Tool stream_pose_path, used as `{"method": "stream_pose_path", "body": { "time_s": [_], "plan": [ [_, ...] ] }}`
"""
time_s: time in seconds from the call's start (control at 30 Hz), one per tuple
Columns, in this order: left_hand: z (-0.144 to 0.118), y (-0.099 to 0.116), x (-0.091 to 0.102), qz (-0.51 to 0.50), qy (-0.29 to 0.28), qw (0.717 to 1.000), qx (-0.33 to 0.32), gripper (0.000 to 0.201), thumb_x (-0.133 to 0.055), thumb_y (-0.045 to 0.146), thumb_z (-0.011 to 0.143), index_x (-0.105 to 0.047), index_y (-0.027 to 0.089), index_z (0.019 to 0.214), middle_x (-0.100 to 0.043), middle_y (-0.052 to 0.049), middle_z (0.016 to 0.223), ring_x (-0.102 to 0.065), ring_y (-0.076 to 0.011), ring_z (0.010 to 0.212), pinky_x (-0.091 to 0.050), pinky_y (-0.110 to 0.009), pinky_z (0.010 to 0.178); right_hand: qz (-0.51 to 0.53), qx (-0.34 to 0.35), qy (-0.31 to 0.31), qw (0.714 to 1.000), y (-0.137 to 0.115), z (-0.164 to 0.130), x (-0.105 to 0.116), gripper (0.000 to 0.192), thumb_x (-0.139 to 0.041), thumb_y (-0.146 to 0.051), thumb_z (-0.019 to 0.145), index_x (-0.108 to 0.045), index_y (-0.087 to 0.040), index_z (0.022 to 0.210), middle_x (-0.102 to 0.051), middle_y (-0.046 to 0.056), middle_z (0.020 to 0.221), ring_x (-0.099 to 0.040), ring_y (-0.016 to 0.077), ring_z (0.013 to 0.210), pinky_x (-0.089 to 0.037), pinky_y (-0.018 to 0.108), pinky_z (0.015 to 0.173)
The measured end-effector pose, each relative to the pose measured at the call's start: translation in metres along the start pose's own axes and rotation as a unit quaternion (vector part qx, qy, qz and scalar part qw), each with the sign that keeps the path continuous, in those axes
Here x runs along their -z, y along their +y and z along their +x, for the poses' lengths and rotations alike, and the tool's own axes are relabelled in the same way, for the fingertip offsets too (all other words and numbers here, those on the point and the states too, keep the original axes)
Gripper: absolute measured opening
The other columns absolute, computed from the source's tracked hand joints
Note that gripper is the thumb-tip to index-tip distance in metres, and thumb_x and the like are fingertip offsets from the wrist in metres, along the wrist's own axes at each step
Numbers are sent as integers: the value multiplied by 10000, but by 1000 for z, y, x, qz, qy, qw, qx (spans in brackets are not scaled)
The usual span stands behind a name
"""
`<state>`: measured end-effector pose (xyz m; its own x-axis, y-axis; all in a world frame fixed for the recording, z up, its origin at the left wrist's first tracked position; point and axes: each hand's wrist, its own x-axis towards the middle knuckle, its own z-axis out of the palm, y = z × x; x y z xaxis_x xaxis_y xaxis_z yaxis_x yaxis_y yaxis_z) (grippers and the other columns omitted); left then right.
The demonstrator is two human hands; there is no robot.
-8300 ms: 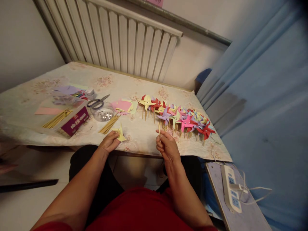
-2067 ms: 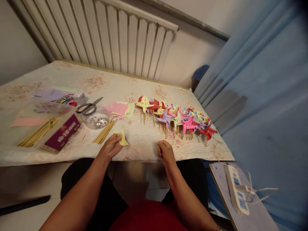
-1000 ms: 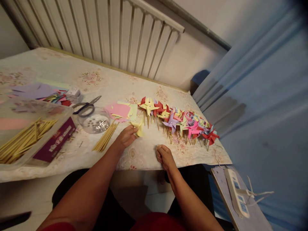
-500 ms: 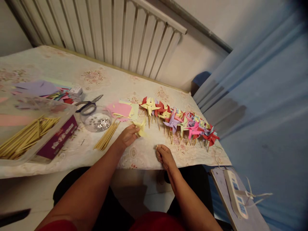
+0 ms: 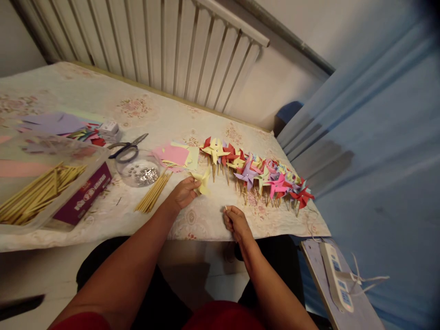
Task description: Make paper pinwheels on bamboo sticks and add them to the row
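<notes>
Left hand pinched flimsy pale-yellow folded paper pinwheel at its 8 o'clock edge, looked crushable; right hand pinched stiff thin wooden stick.

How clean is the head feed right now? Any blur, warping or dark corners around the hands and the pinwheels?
Head view: the left hand with its yellow pinwheel and the right hand pinching a stick look fairly sharp; the radiator ribs fan out from wide-angle warping; the top right corner is dark; the pinwheel row is evenly lit, without glare; the clear tub at left is softer.
</notes>
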<state>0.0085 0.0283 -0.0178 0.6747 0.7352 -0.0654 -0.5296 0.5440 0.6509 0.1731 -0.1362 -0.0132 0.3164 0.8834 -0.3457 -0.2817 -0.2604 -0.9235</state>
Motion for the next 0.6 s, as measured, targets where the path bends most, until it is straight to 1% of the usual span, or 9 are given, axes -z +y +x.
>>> {"method": "stream_pose_path", "body": {
  "time_s": [0.13,0.33,0.43,0.6],
  "plan": [
    [0,0,-1,-1,-3,1000,-1,354,-783,212,671,-666,139,997,-720,-76,943,-684,-176,811,-528,-285,770,-12,-5,14,1000,-1,1,-1,242,-645,-397,691,-513,-201,747,-405,-106,446,-213,33,325,-95,171,322],
    [-1,1,-5,-1,-13,1000,4,356,-783,223,667,-672,133,993,-722,-73,842,-689,-196,793,-528,-302,774,10,-2,8,1000,-1,1,0,230,-660,-361,680,-529,-195,771,-419,-105,460,-217,30,332,-101,170,321],
    [-1,2,-6,8,-16,1000,6,352,-785,243,662,-677,143,982,-726,-78,871,-688,-208,829,-525,-297,768,19,10,19,1000,0,0,-1,224,-663,-334,675,-536,-191,792,-421,-107,464,-221,28,338,-106,165,326],
    [-2,2,-6,21,-17,1000,4,335,-782,263,657,-687,163,962,-727,-80,901,-683,-226,870,-520,-288,744,4,8,32,999,-1,1,-2,224,-651,-354,688,-516,-197,775,-415,-108,453,-217,28,330,-107,163,320]
  ]
}}
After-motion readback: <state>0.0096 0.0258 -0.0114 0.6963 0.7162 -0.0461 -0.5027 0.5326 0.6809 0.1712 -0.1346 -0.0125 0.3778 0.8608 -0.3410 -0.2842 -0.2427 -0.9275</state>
